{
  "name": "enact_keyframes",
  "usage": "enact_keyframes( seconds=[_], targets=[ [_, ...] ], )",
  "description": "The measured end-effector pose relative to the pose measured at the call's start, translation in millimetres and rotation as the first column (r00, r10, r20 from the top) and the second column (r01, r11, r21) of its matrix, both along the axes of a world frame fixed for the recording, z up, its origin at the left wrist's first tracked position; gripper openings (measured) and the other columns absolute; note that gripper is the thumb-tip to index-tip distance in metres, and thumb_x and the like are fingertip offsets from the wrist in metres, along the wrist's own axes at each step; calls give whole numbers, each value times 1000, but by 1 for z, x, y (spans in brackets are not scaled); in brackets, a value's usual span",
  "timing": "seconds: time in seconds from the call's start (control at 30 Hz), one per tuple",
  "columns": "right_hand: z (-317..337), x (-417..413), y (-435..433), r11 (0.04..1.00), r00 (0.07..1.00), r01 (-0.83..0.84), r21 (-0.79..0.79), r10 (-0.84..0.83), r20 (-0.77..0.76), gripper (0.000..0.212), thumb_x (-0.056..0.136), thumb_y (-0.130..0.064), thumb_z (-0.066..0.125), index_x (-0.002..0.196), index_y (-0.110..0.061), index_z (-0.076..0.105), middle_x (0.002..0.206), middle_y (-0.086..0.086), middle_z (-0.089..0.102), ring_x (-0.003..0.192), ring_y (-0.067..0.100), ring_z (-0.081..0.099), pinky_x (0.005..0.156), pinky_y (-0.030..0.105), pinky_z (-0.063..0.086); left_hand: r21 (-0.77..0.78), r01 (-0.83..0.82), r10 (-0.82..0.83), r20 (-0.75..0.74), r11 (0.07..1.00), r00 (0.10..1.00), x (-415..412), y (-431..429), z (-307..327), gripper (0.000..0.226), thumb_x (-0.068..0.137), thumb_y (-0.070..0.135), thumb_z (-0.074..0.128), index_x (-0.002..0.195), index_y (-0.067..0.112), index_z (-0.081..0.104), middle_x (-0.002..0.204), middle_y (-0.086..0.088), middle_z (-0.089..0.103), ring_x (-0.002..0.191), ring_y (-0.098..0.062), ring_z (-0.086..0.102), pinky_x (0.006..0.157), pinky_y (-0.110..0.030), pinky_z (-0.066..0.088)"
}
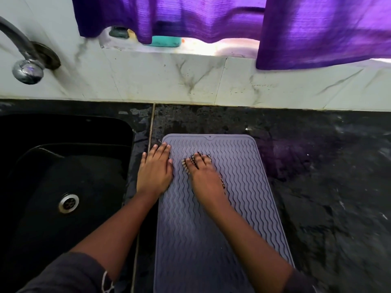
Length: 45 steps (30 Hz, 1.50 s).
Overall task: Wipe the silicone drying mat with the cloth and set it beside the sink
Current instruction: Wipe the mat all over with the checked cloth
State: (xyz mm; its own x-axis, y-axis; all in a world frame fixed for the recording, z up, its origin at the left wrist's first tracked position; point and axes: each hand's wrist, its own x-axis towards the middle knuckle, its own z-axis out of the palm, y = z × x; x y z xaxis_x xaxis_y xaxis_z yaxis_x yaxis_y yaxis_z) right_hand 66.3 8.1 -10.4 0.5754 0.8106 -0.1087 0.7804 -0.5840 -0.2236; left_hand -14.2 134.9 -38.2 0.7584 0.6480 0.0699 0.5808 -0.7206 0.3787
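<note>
On the dark counter point(317, 166), the left hand point(154, 170) lies flat on the mat point(243, 166); right hand point(203, 176) fingers press the cloth point(187, 166).

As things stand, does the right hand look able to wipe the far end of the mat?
Probably yes. The right hand presses the cloth flat on the mat, and the ribbed stretch up to the far edge is bare. The left hand rests at the mat's left edge, out of that path.

Left hand point(155, 168) flat, palm down, fingers together; right hand point(203, 174) palm down, fingers spread.
</note>
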Motion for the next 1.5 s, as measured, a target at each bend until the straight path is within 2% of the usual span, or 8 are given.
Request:
enact_keyframes(
  seconds=[0.13,0.23,0.47,0.63,0.87,1.2,1.4,1.5],
  targets=[
    [31,14,0,989,983,103,107,-85,-164,47,96,-11,46,141,-23,39,148,5,37,129,25,42,107,36,34,-2,12,-12,5,1000,1000,-2,1,0,49,98,28,30,146,18,30,154,0,30,144,-19,19,117,-43,9],
    [24,34,22,963,978,181,202,-153,-145,46,97,-15,43,142,-24,38,152,5,30,138,25,29,110,39,28,-6,17,-17,11,1000,1000,-2,0,1,49,98,28,30,146,17,31,154,0,30,144,-20,19,117,-44,9],
    [1,-23,-8,993,994,104,51,-105,21,53,98,-11,31,149,-17,18,158,12,10,145,31,6,118,45,13,-3,10,-10,-23,1000,1000,-2,-2,2,49,98,27,28,147,18,29,155,1,28,145,-20,18,117,-46,8],
    [24,-27,-22,984,984,147,96,-135,-120,44,98,-13,40,142,-19,38,148,10,36,131,28,40,109,39,35,-4,17,-17,-28,1000,999,-2,0,1,49,99,27,27,147,18,29,156,1,27,145,-20,17,117,-47,8],
    [-6,-5,6,988,990,141,62,-140,-16,52,95,-41,39,144,-28,31,156,0,21,144,26,11,113,51,16,6,20,-20,-29,1000,999,-3,0,1,49,99,26,27,147,17,28,156,1,27,145,-21,17,117,-47,8],
    [5,-68,-48,976,985,168,141,-159,-71,50,97,-5,37,144,-20,33,154,6,28,141,26,23,114,39,26,12,28,-28,-22,1000,999,-3,-1,-1,50,98,27,28,147,17,30,155,1,28,144,-21,18,116,-49,9],
    [-3,-45,-11,964,968,249,97,-245,-55,47,98,-27,38,144,-22,32,155,7,23,144,29,13,115,47,20,12,32,-31,-23,999,999,-3,0,-1,50,98,27,28,147,16,29,156,0,26,145,-21,17,116,-48,7],
    [-4,-62,-27,969,972,237,66,-236,-10,48,99,-21,37,146,-22,27,156,6,20,144,30,12,113,48,24,22,32,-32,-20,999,999,-3,0,-2,50,98,27,28,146,16,31,155,-1,29,144,-22,19,116,-50,9]
  ],
)
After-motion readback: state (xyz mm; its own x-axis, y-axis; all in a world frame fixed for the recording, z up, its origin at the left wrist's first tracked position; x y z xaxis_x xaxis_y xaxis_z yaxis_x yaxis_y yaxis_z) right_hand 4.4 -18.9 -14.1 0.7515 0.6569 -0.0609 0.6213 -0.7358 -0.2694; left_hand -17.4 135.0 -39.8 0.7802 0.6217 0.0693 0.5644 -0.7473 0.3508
